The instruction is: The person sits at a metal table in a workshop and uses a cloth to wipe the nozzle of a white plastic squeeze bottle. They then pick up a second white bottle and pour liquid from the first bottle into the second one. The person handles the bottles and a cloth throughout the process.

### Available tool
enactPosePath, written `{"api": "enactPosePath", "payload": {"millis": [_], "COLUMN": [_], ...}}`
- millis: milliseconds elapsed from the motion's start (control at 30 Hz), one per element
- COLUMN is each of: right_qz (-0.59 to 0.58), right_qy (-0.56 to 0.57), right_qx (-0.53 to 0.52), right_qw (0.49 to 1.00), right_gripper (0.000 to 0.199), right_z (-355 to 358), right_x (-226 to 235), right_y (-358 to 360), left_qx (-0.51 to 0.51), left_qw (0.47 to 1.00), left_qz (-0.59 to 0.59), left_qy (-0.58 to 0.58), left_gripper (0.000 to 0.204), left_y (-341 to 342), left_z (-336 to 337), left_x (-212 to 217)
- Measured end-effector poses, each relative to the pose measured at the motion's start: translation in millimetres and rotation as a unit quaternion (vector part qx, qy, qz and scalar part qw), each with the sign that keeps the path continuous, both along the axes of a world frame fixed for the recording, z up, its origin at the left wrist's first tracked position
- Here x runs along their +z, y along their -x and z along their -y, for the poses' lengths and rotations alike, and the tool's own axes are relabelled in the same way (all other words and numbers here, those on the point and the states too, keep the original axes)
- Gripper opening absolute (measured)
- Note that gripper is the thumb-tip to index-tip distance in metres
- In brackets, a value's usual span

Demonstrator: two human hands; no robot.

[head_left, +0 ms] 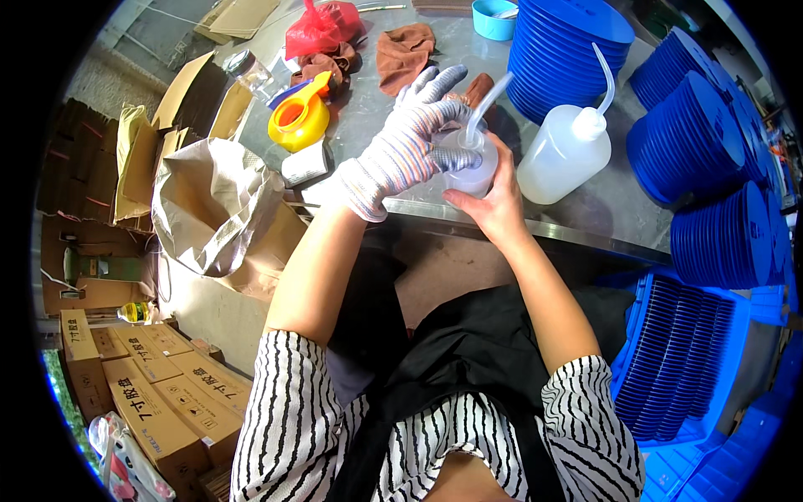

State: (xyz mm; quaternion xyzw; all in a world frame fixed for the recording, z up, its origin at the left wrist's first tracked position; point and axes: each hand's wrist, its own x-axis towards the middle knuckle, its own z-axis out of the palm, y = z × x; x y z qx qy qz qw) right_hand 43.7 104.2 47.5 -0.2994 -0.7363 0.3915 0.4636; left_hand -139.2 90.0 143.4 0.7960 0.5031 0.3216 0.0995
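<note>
In front of me over the table edge, a translucent white squeeze bottle [473, 179] with a bent spout is held in both hands. My left hand [401, 149], in a striped knit glove, grips it around the cap at the base of the spout; some of its fingers are raised. Bare, my right hand [500, 199] wraps the bottle's body from the right side. A second, larger squeeze bottle [562, 163] of the same kind stands just right of my right hand. Beyond the glove lies a brown cloth [405, 55].
The metal table [360, 100] bears stacks of blue discs [562, 58], a yellow funnel-like container [299, 121], a glass jar [251, 74], a red plastic bag [322, 29] and a light-blue cup [495, 20]. An open sack [219, 201] and cartons [167, 393] stand left; a blue crate [728, 393] right.
</note>
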Motion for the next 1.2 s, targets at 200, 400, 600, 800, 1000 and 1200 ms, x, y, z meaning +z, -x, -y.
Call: {"api": "enactPosePath", "payload": {"millis": [200,400,600,800,1000,1200], "right_qz": [-0.005,-0.030,-0.038,-0.039,0.012,0.027], "right_qy": [-0.012,0.000,0.017,0.011,-0.020,-0.025], "right_qx": [-0.008,0.013,0.019,0.012,-0.021,-0.024], "right_qw": [1.000,0.999,0.999,0.999,1.000,0.999], "right_gripper": [0.098,0.099,0.100,0.103,0.107,0.107], "right_z": [-1,-1,0,1,2,3], "right_x": [0,-4,-5,-6,-6,-2], "right_y": [2,2,0,3,3,2], "left_qx": [0.036,0.037,0.059,0.027,0.025,0.025], "left_qw": [0.985,0.983,0.973,0.908,0.923,0.912], "left_qz": [0.150,0.133,0.143,0.412,0.351,0.390], "left_qy": [-0.077,-0.119,-0.168,-0.071,-0.157,-0.129], "left_gripper": [0.049,0.052,0.055,0.067,0.067,0.064], "left_y": [-11,-5,-7,-24,-17,-12], "left_z": [2,11,29,54,57,61], "left_x": [11,30,49,67,66,66]}}
